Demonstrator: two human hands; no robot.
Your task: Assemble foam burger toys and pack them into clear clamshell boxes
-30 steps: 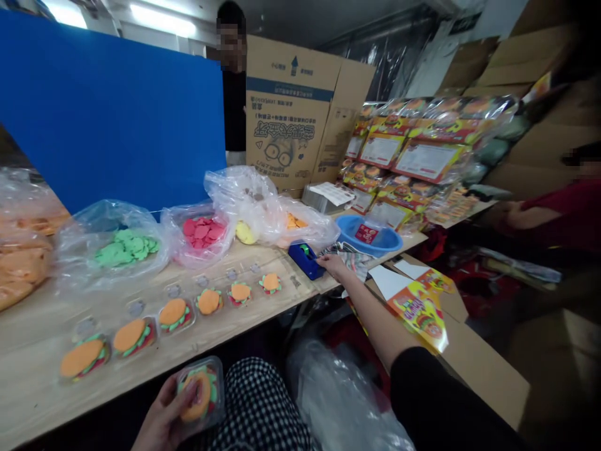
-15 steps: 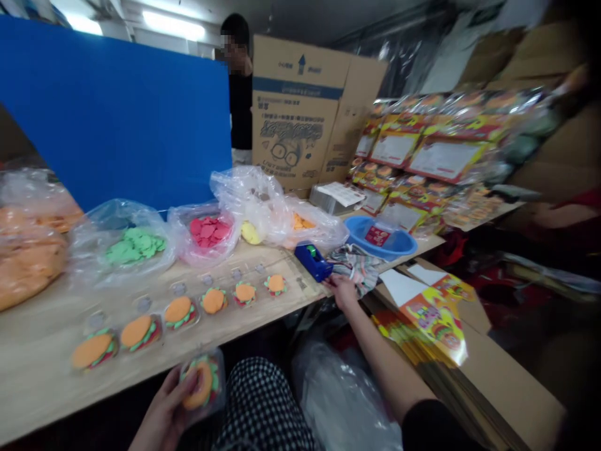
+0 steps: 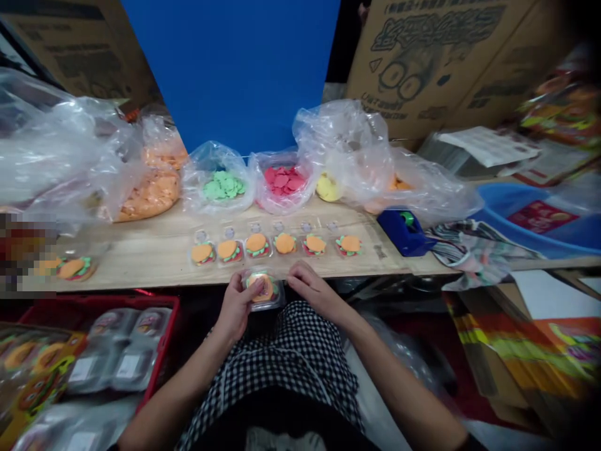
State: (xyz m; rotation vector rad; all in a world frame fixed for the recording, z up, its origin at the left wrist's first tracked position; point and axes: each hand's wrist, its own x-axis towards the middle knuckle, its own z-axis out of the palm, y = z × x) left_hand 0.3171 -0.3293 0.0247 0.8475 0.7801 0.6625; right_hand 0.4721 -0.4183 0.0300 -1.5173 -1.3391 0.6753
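Observation:
My left hand (image 3: pixel 237 305) grips a small clear plastic case (image 3: pixel 263 289) with a toy foam burger inside, held just below the table's front edge. My right hand (image 3: pixel 313 289) has its fingers curled on the case's right side. Right above, several open clear cases with foam burgers (image 3: pixel 277 243) sit in a row on the wooden table (image 3: pixel 150 257). Behind them stand plastic bags of green foam pieces (image 3: pixel 224 185), red foam pieces (image 3: pixel 283 180), yellow pieces (image 3: pixel 327 186) and orange pieces (image 3: pixel 148 195).
A blue tape dispenser (image 3: pixel 404 232) sits to the right of the row, beside a blue basin (image 3: pixel 535 222). A blue board (image 3: pixel 235 69) and a cardboard box (image 3: pixel 446 56) stand behind. A red crate (image 3: pixel 157 341) with packed cases is at lower left. Printed cards (image 3: pixel 530 357) are stacked at lower right.
My view has swung left and down to the row of burgers. My right hand came back from the tape dispenser to the clear case that my left hand holds.

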